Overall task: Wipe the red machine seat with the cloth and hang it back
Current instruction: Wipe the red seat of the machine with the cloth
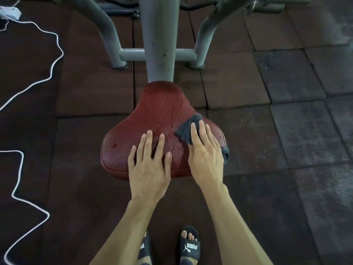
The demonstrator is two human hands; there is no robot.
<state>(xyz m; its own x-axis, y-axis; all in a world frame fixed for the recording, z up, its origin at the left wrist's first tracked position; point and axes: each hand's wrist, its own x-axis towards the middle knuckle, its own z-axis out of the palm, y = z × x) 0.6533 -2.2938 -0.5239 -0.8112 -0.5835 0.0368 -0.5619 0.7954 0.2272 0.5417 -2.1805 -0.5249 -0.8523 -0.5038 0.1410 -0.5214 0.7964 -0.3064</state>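
Note:
The red machine seat point(158, 111) is saddle-shaped, wet with droplets, and fixed to a grey post. A dark grey cloth point(188, 129) lies on the seat's right side. My right hand point(206, 157) presses flat on the cloth, fingers extended over it; a corner of the cloth sticks out by the wrist side. My left hand point(149, 165) rests flat on the seat's near middle, fingers spread, holding nothing.
The grey machine frame point(159, 44) with two angled legs stands behind the seat. A white cable point(55, 60) snakes over the dark rubber floor tiles at the left, leading to a power strip point(10, 12). My feet in black slides point(189, 245) are below.

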